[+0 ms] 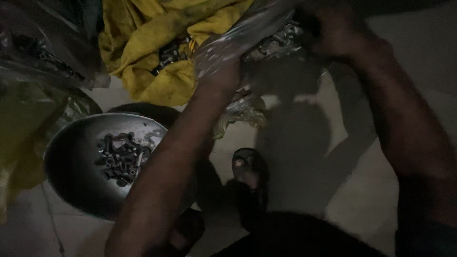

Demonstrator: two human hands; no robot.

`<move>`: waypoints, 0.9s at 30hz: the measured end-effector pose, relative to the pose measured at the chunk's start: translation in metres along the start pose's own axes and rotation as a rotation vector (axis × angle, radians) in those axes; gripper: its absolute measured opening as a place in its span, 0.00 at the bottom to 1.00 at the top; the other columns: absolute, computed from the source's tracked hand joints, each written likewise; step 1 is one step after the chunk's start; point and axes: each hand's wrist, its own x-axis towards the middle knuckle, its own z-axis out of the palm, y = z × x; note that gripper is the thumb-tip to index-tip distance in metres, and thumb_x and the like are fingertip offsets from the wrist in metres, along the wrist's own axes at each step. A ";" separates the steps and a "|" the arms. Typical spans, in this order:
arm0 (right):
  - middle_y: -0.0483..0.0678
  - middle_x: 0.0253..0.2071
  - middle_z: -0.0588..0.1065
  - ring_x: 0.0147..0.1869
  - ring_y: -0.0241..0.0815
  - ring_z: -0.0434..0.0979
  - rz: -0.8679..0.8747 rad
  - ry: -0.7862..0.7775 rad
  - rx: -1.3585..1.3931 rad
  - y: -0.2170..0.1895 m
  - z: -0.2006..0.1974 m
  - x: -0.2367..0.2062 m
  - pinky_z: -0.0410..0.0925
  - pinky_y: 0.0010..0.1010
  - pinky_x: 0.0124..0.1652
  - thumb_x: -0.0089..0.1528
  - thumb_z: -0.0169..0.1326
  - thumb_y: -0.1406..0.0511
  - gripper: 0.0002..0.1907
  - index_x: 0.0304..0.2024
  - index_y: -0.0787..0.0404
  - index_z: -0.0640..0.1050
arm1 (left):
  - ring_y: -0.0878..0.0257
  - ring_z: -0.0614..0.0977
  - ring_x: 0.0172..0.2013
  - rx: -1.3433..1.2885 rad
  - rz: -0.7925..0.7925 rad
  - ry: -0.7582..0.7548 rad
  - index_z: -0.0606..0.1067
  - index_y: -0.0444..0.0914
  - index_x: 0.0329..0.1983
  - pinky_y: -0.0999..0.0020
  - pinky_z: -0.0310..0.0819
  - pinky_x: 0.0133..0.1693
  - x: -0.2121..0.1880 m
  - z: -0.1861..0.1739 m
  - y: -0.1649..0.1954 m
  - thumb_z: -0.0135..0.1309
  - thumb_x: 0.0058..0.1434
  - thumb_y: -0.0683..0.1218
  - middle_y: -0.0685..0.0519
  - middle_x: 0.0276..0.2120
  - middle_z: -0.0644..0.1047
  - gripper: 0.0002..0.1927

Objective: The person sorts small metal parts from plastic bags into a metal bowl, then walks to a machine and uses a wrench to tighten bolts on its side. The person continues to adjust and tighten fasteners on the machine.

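While both your arms reach up, your left hand [220, 71] is closed around the clear plastic bag [252, 33], gripping its lower side; your right hand [328, 28] holds the bag's top edge, fingers too dark to tell how tight. Metal fasteners [281, 40] sit inside the bag. Yellow cloth [157, 43] lies just beside it. Down left, a round metal bowl [71, 162] holds a pile of bolts [121, 159]. Your foot [247, 171] rests on the tiled floor [362, 200].
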 end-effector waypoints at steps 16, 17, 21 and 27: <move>0.56 0.62 0.75 0.60 0.53 0.77 -0.014 -0.079 -0.145 -0.002 -0.010 -0.002 0.70 0.46 0.56 0.66 0.61 0.70 0.28 0.68 0.59 0.70 | 0.50 0.82 0.51 -0.280 0.008 -0.010 0.79 0.37 0.52 0.53 0.75 0.55 0.016 -0.003 0.016 0.51 0.70 0.44 0.43 0.49 0.81 0.12; 0.56 0.61 0.76 0.59 0.52 0.78 0.057 -0.085 -0.201 -0.001 -0.005 -0.006 0.71 0.46 0.56 0.71 0.60 0.68 0.20 0.65 0.59 0.72 | 0.50 0.81 0.52 -0.308 0.126 0.016 0.79 0.38 0.53 0.53 0.74 0.55 0.013 0.005 0.019 0.51 0.70 0.46 0.43 0.50 0.80 0.13; 0.58 0.52 0.77 0.51 0.54 0.78 -0.204 0.145 -0.163 0.006 0.011 -0.020 0.73 0.43 0.46 0.56 0.68 0.64 0.29 0.58 0.64 0.75 | 0.51 0.78 0.55 -0.169 0.131 -0.123 0.76 0.42 0.58 0.53 0.70 0.57 0.017 0.024 0.020 0.50 0.69 0.53 0.44 0.55 0.77 0.18; 0.54 0.48 0.79 0.47 0.48 0.80 -0.166 0.264 -0.015 0.006 0.018 -0.026 0.74 0.39 0.43 0.67 0.64 0.68 0.18 0.59 0.64 0.77 | 0.51 0.73 0.61 -0.014 0.051 -0.541 0.71 0.47 0.65 0.54 0.64 0.60 0.044 0.007 0.014 0.50 0.68 0.63 0.46 0.61 0.73 0.27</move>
